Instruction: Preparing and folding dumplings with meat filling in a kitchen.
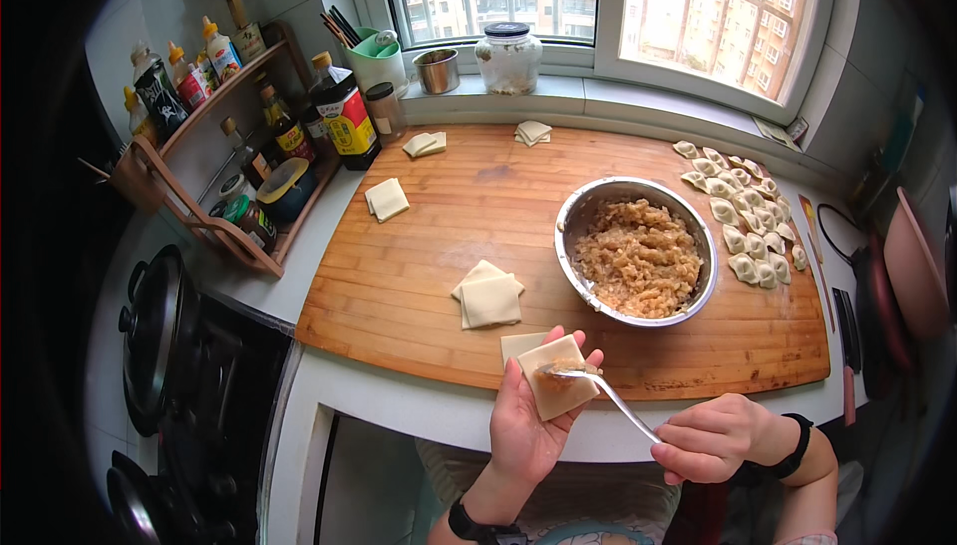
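My left hand holds a square dough wrapper flat across the palm and fingers. A dab of minced filling lies on the wrapper, partly under the bowl of a metal spoon. My right hand grips the spoon by its handle end. Just beyond my left hand, another wrapper lies near the board's front edge, partly hidden. A steel bowl of minced filling stands on the wooden board. Left of the bowl is a small stack of wrappers.
Rows of folded dumplings sit at the board's right side. More wrapper stacks lie along its far and left parts. A condiment rack and a stove with a lidded pan are left. A knife lies right.
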Available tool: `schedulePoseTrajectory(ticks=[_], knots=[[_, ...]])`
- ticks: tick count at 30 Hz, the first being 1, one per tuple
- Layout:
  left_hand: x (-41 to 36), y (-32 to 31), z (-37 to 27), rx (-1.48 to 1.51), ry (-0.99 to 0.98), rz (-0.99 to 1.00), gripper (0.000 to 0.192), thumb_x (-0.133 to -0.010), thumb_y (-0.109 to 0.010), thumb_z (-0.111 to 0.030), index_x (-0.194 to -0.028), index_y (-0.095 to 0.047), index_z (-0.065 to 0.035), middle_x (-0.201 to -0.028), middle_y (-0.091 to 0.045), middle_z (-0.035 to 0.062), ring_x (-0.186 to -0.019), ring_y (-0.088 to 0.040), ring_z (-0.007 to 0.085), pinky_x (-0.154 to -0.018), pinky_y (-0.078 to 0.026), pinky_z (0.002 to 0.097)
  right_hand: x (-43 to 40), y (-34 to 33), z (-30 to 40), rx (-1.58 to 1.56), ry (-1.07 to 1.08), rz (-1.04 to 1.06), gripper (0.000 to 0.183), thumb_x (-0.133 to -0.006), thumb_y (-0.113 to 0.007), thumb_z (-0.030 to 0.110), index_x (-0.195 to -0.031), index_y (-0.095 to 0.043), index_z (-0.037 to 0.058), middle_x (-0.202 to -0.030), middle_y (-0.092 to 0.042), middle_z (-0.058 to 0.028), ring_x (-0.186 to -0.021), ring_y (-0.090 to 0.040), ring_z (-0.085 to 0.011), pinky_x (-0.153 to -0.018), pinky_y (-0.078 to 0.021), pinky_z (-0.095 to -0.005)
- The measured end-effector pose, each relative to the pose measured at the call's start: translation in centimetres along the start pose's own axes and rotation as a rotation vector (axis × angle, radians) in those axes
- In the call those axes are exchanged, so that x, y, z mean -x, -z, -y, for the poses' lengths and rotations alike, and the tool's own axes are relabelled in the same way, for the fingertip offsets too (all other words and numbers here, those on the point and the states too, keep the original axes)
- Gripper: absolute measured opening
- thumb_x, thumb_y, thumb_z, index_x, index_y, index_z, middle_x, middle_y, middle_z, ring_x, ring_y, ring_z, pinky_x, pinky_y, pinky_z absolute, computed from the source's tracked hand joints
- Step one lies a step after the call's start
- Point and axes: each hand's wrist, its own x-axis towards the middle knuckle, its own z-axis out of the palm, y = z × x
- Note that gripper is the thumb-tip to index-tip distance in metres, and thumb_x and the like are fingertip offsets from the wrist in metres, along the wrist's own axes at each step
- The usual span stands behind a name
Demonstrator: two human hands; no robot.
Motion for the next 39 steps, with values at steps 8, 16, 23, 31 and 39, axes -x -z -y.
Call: schedulePoseTrajectory(ticks=[8,16,23,31,39], knots=[[0.2,-0.1,-0.4,0.030,0.002,0.004,0.056,-0.094,-0.032,-0.037,-0.137,-0.024,-0.0020,-0.139,-0.029,0.0201,-0.125,-0.035,0.0362,-0.101,-0.037,0.0421,0.6,-0.4,0.3,-0.036,-0.064,-0.034,0.029,-0.089,-0.055,0.028,-0.098,-0.054,0.0012,-0.077,-0.062,-0.0066,-0.064,-0.061,-0.0166,-0.048,-0.0491,-0.0232],[0.2,0.4,-0.2,0.032,-0.011,0.069,0.055,-0.087,-0.040,-0.007,-0.138,-0.019,-0.0017,-0.139,-0.030,0.0163,-0.127,-0.034,0.0331,-0.101,-0.039,0.0391,0.1,-0.8,0.4,-0.094,-0.054,-0.112,0.022,-0.085,-0.059,0.019,-0.091,-0.058,-0.0017,-0.073,-0.061,-0.0060,-0.058,-0.057,-0.0139,-0.049,-0.0483,-0.0216],[0.1,0.2,0.3,-0.051,-0.043,0.003,0.050,-0.092,-0.038,-0.009,-0.138,-0.021,-0.0012,-0.139,-0.031,0.0161,-0.125,-0.037,0.0322,-0.098,-0.042,0.0376,0.0,-0.7,0.6,-0.071,-0.046,-0.116,0.021,-0.085,-0.059,0.019,-0.088,-0.058,-0.0026,-0.071,-0.061,-0.0069,-0.056,-0.057,-0.0146,-0.049,-0.0480,-0.0217],[0.2,0.4,0.1,0.103,-0.003,0.032,0.052,-0.088,-0.036,-0.002,-0.137,-0.022,-0.0008,-0.138,-0.032,0.0163,-0.120,-0.043,0.0304,-0.099,-0.042,0.0385,0.6,-0.6,0.5,-0.046,-0.103,-0.208,0.021,-0.087,-0.057,0.018,-0.087,-0.058,-0.0020,-0.070,-0.060,-0.0066,-0.055,-0.058,-0.0153,-0.043,-0.0459,-0.0222],[0.2,-0.4,0.0,-0.108,0.010,-0.110,0.058,-0.081,-0.036,0.001,-0.137,-0.022,-0.0004,-0.137,-0.034,0.0168,-0.120,-0.043,0.0313,-0.101,-0.039,0.0399,1.2,-0.2,0.8,-0.078,-0.165,-0.227,0.022,-0.090,-0.054,0.021,-0.092,-0.054,-0.0014,-0.071,-0.061,-0.0064,-0.056,-0.059,-0.0165,-0.045,-0.0464,-0.0228]])
